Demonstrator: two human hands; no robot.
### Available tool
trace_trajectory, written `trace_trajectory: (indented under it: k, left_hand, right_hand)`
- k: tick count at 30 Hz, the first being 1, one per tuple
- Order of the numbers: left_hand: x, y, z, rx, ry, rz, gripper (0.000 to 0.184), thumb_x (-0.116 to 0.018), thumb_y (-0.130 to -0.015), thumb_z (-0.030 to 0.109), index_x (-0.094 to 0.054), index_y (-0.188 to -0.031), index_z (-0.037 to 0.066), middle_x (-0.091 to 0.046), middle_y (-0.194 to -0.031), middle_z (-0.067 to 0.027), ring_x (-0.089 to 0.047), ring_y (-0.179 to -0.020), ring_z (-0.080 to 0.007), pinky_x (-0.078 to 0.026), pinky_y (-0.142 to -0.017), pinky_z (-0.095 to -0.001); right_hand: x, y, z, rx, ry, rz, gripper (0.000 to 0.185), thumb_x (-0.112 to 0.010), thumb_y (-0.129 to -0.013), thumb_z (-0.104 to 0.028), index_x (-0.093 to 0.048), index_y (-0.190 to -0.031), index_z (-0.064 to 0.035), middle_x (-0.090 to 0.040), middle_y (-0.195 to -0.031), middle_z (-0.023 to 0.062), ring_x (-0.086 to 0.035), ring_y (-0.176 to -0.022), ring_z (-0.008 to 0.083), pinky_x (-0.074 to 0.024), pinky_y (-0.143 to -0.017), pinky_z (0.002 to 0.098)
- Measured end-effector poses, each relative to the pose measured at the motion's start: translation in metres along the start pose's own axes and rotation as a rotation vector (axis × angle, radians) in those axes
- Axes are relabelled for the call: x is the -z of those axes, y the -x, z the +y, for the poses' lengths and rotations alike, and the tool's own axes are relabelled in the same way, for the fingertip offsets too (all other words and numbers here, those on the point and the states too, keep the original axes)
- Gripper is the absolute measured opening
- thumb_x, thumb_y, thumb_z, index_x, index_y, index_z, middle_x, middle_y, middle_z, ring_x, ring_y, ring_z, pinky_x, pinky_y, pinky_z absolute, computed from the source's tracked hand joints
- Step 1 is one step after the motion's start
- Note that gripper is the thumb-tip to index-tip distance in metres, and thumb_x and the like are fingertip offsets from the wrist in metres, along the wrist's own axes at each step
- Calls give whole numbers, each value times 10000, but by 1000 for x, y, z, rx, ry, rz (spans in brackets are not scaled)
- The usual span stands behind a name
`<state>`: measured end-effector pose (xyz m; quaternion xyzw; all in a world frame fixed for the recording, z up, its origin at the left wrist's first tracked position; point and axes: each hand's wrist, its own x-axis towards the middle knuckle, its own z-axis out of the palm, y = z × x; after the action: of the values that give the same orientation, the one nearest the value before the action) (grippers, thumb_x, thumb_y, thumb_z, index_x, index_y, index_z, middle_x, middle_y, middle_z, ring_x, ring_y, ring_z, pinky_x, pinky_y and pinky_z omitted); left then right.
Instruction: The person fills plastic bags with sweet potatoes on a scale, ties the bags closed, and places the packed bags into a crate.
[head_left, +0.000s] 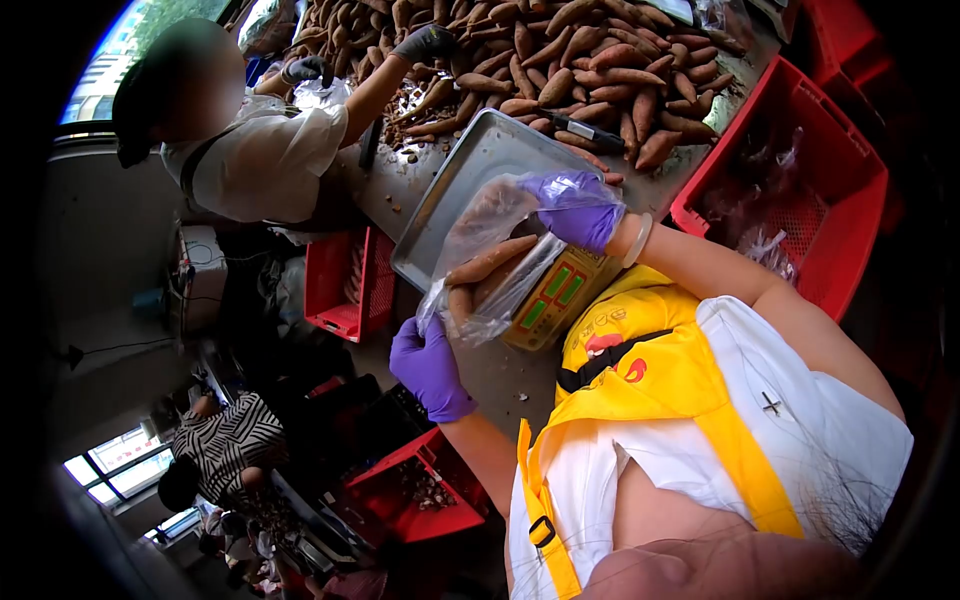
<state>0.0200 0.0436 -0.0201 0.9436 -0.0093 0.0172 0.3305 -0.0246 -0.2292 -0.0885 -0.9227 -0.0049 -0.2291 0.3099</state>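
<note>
My left hand, in a purple glove, is closed on the lower edge of a clear plastic bag. Higher up, my right hand, gloved the same way, grips the bag's other side, its fingers partly behind the film. Several sweet potatoes show through the plastic. Beneath the bag are a grey metal tray and a yellow scale with lit green displays, which the bag partly covers.
A large heap of sweet potatoes covers the far table. Beside it, a co-worker reaches in with gloved hands. Red crates stand at the right, left and below. A dark-handled tool lies by the heap.
</note>
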Motion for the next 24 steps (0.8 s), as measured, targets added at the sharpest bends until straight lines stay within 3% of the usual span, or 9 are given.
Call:
trace_trajectory:
  k: [2,7,10,12,14,17,18,20,24]
  left_hand:
    - [1,10,12,185,729,-242,135,-670,-873,101,-689,-938,-16,-698,-835,-66,-640,-779,-144,-483,-763,-245]
    - [-2,16,0,225,1315,-329,254,-539,-967,166,-611,-1123,-22,-662,-1039,-105,-617,-946,-170,-471,-878,-296]
    - [9,20,-1,401,1577,-298,285,-500,-979,181,-579,-1167,-19,-642,-1092,-112,-600,-982,-187,-453,-916,-311]
    - [12,23,-9,463,1570,-229,310,-478,-988,189,-552,-1199,-27,-621,-1016,-72,-566,-892,-141,-441,-856,-271]
    - [11,20,-24,294,1701,-548,305,-485,-985,184,-561,-1173,-44,-557,-891,-28,-496,-796,-97,-407,-774,-233]
    - [5,31,-13,310,1539,-382,289,-487,-978,164,-570,-1141,-59,-492,-806,-4,-449,-749,-83,-380,-734,-223]
    - [5,32,-9,324,1528,-360,282,-488,-974,158,-574,-1131,-61,-499,-807,-7,-457,-754,-92,-388,-741,-233]
    - [5,34,8,250,1457,-341,281,-484,-973,156,-562,-1141,-56,-499,-797,-10,-468,-762,-109,-401,-757,-256]
    - [4,34,13,206,1365,-309,277,-474,-979,170,-536,-1163,-27,-470,-731,-2,-457,-663,-105,-416,-702,-271]
  right_hand:
    - [-11,-1,0,79,-2,-122,245,-574,-848,-117,-613,-1083,-56,-631,-846,175,-632,-769,334,-505,-692,408]
    - [-50,7,-11,148,201,-265,291,-675,-772,-222,-613,-998,-50,-624,-888,171,-622,-812,367,-498,-768,444]
    - [-31,-8,-20,-7,-36,-462,340,-678,-749,-213,-619,-1032,-35,-636,-933,186,-632,-861,364,-503,-782,437]
    - [-16,-20,-23,-66,28,-544,342,-670,-737,-189,-633,-1036,-27,-643,-964,199,-638,-884,357,-502,-783,439]
    - [-26,-21,-6,19,74,-343,314,-639,-762,-151,-628,-1050,-26,-645,-978,195,-644,-870,338,-506,-774,425]
    - [-25,-28,-11,241,65,-156,376,-563,-807,-85,-570,-1182,-58,-615,-1027,164,-627,-943,320,-501,-793,404]
    - [-10,-36,-35,338,-27,-404,414,-598,-790,-125,-566,-1201,-79,-603,-1029,146,-621,-968,308,-500,-807,393]
    - [-63,-18,-48,641,58,-386,422,-613,-787,-135,-565,-1203,-83,-609,-1045,128,-639,-918,288,-511,-790,390]
    - [-97,-10,-67,727,36,-439,463,-653,-771,-189,-562,-1213,-87,-622,-1032,122,-658,-815,292,-532,-721,396]
